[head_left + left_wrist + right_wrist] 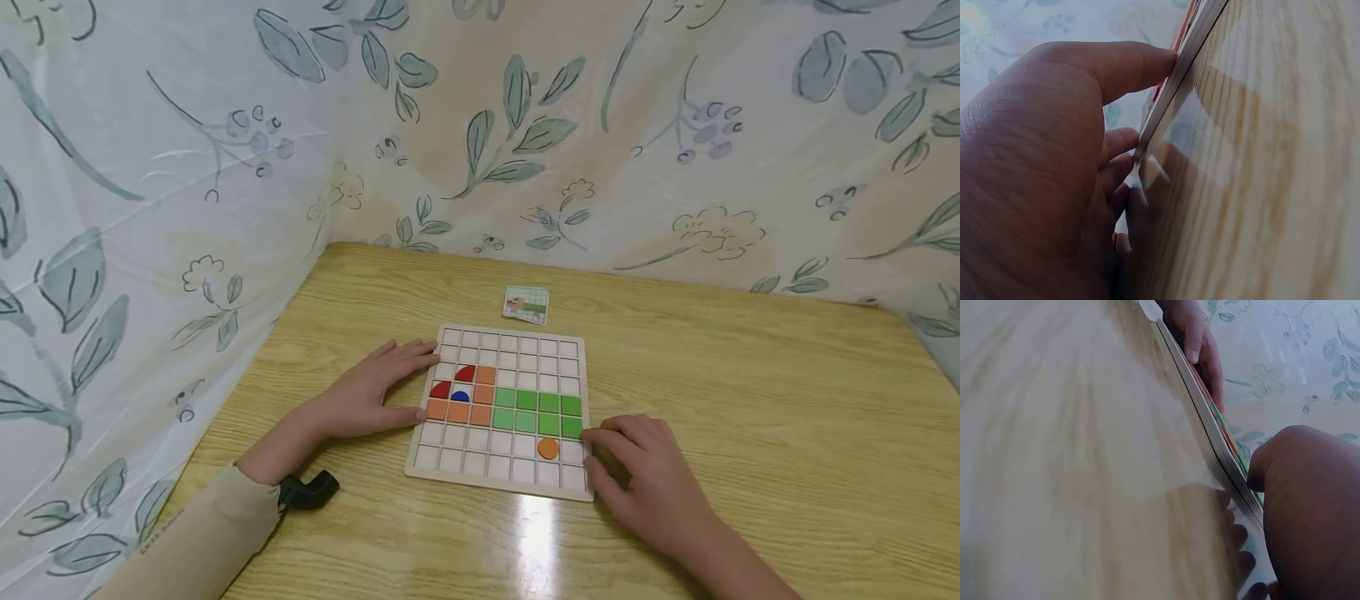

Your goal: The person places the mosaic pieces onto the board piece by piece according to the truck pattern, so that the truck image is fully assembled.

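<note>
A square wooden grid board (pixel 498 487) lies flat on the table. Orange squares (pixel 459 412), green squares (pixel 549 402), red quarter-circles (pixel 441 389) and a blue half-circle (pixel 460 397) fill several middle cells. An orange disc (pixel 548 448) sits alone in a lower right cell. On the board's left edge rest the thumb and a fingertip of my left hand (pixel 360 396), its fingers stretched out. My right hand (pixel 648 471) touches the right edge with thumb and forefinger, fingers loosely bent; its other fingertips are hidden in the head view. Neither hand holds a loose piece.
A small picture card (pixel 526 305) with a coloured grid pattern lies beyond the board. Wood-grain table (pixel 750 400) surrounds the board. Leaf-patterned cloth (pixel 480 133) hangs along the back and left. A black curved device (pixel 311 492) is at the left wrist.
</note>
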A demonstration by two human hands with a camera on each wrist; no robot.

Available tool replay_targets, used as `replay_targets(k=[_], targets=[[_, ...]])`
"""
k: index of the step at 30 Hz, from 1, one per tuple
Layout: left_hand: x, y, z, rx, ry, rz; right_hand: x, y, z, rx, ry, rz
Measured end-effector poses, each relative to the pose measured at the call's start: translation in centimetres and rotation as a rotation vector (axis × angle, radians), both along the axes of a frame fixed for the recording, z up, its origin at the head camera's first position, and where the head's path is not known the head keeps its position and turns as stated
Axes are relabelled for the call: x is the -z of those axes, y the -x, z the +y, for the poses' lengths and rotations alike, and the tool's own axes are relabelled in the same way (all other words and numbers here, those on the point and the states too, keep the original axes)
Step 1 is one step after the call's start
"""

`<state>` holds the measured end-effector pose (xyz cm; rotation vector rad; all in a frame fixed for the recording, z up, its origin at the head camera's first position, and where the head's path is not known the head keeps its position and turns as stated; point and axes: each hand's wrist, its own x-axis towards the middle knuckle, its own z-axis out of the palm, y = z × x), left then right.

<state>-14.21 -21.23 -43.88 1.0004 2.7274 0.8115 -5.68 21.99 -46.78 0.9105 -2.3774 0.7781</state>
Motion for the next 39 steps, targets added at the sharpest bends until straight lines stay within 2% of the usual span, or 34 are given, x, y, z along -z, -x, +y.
replay_targets(k=[4,15,29,39], targets=[[-0.1,0.0,0.1,0.002,-0.001,-0.001,0.2,-0.1,1.2,0.016,0.013,0.033],[0.1,0.0,0.0,0.006,-0.002,0.011,0.2,-0.7,3.8,0.098,-0.033,-0.032],[0.2,0.0,-0.2,0.01,0.0,0.017,-0.1,-1.3,4.4,0.127,-0.038,-0.024],[0.4,0.1,-0.2,0.019,-0.012,0.025,-0.1,-2.0,5.0,0.226,-0.043,-0.051]])
